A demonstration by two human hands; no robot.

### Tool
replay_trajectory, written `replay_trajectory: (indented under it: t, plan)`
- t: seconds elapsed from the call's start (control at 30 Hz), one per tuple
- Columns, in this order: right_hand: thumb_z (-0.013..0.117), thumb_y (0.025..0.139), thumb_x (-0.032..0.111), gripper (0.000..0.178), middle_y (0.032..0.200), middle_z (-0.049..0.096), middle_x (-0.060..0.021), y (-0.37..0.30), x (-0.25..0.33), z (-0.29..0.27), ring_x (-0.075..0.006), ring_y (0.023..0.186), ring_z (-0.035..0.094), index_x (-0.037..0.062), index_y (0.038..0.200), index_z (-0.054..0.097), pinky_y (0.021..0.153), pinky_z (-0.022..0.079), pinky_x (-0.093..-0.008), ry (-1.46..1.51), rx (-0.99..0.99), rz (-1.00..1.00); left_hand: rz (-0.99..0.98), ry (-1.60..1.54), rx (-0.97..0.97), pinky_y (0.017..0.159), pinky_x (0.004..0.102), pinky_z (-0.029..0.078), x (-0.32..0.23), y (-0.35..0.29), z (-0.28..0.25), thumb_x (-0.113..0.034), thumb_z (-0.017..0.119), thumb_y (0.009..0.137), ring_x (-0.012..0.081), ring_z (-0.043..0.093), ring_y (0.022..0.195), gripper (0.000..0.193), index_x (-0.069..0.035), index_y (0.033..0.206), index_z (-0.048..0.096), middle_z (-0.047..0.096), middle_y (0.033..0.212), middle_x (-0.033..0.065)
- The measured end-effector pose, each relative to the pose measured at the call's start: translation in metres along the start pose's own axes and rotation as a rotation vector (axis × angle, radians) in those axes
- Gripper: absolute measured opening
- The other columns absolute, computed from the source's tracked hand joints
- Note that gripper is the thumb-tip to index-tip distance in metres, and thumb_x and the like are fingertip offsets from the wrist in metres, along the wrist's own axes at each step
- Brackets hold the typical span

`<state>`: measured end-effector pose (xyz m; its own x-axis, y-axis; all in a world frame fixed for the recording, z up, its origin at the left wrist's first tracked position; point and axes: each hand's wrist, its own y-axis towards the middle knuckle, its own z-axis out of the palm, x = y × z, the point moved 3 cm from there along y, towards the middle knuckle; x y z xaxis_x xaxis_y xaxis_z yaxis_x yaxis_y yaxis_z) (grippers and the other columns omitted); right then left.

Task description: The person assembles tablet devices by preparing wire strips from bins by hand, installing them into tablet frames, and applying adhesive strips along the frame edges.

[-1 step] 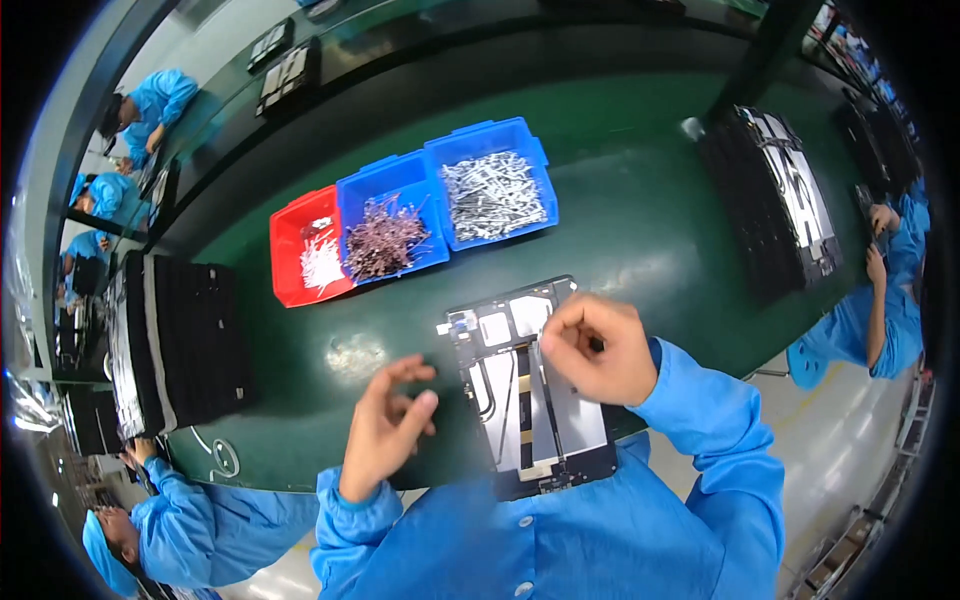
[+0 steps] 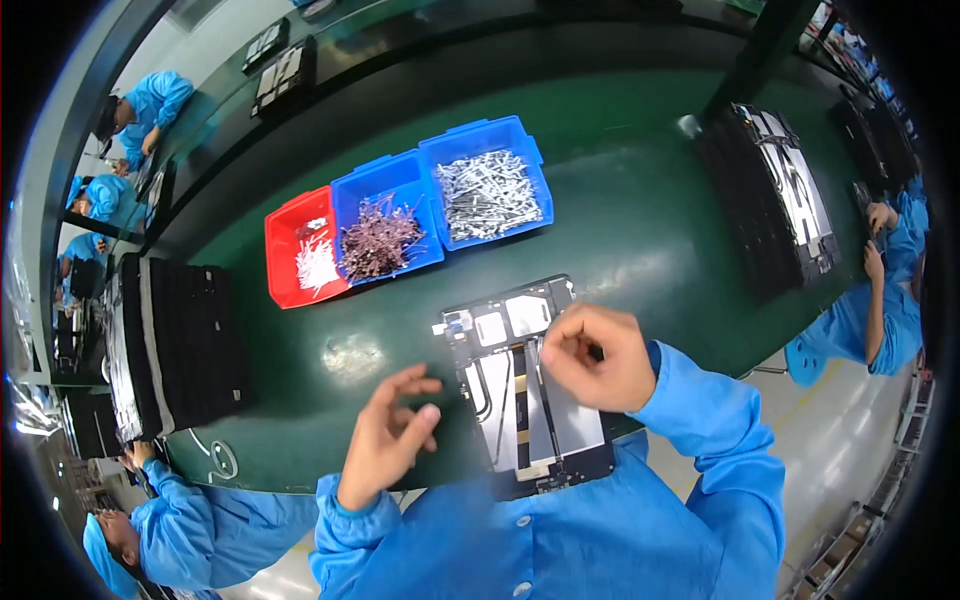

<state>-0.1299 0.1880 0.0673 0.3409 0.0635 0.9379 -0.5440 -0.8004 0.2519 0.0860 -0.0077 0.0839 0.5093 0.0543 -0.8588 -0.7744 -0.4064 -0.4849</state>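
An opened tablet (image 2: 585, 430) lies in front of me, tilted slightly, with black flat cables and pale panels showing inside. Over its upper right part is my right hand (image 2: 603, 358), thumb and forefinger pinched together at the inner cables. Whatever is between those fingertips is too small to make out. My left hand (image 2: 390, 430) hovers left of the tablet, apart from it, with fingers loosely curled, spread and holding nothing.
Beyond the tablet stand a red bin (image 2: 283, 250) of white strips, a blue bin (image 2: 375, 180) of brownish small parts and another blue bin (image 2: 470, 142) of silvery parts. Stacks of black tablets (image 2: 195, 340) flank me, the other stack (image 2: 780, 190) at right. Co-workers sit on both sides.
My left hand has shifted very slightly toward the tablet. The right hand keeps its pinch over the same spot.
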Motion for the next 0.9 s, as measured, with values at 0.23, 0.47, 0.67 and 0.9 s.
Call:
replay_trajectory:
  t: [0.23,0.47,0.67,0.9]
  plan:
    - [0.076,0.088,-0.002,0.009,0.068,0.058,0.0020,-0.029,-0.005,0.020,-0.0018,0.054,0.046,0.0016,0.091,0.068,0.047,0.033,-0.0229,0.133,-0.160,-0.036,-0.012,-0.122,0.138,0.064,0.0217,0.049,0.020,-0.003,0.036,-0.011,0.070,0.100,0.0070,0.057,0.071,0.070,0.005,0.157,0.033,0.060,0.132,0.0130]
    - [0.075,0.090,-0.003,0.008,0.071,0.060,0.0012,-0.028,-0.002,0.015,-0.0011,0.055,0.046,0.0005,0.094,0.068,0.048,0.033,-0.0220,0.140,-0.193,-0.057,-0.005,-0.602,0.200,0.089,0.0298,0.051,0.016,0.019,0.078,-0.009,0.073,0.096,0.0116,0.066,0.103,0.041,0.001,0.134,0.063,0.071,0.123,0.0072]
    - [0.067,0.095,-0.003,0.007,0.089,0.070,-0.0126,0.001,0.038,-0.023,-0.0082,0.067,0.062,-0.0036,0.100,0.063,0.058,0.049,-0.0217,0.194,-0.204,-0.133,0.324,-0.504,-0.043,0.070,0.0242,0.046,-0.037,0.005,0.063,-0.007,0.072,0.096,0.0062,0.060,0.083,0.018,0.002,0.112,0.072,0.070,0.091,-0.0015]
    - [0.068,0.095,-0.002,0.009,0.092,0.070,-0.0079,0.038,0.116,-0.026,-0.0107,0.086,0.067,-0.0017,0.103,0.065,0.072,0.054,-0.0266,0.551,-0.023,-0.203,1.129,0.440,-0.508,0.056,0.0343,0.055,-0.056,0.015,0.065,0.000,0.079,0.074,0.0237,0.072,0.062,0.032,0.002,0.105,0.071,0.073,0.080,0.0102]
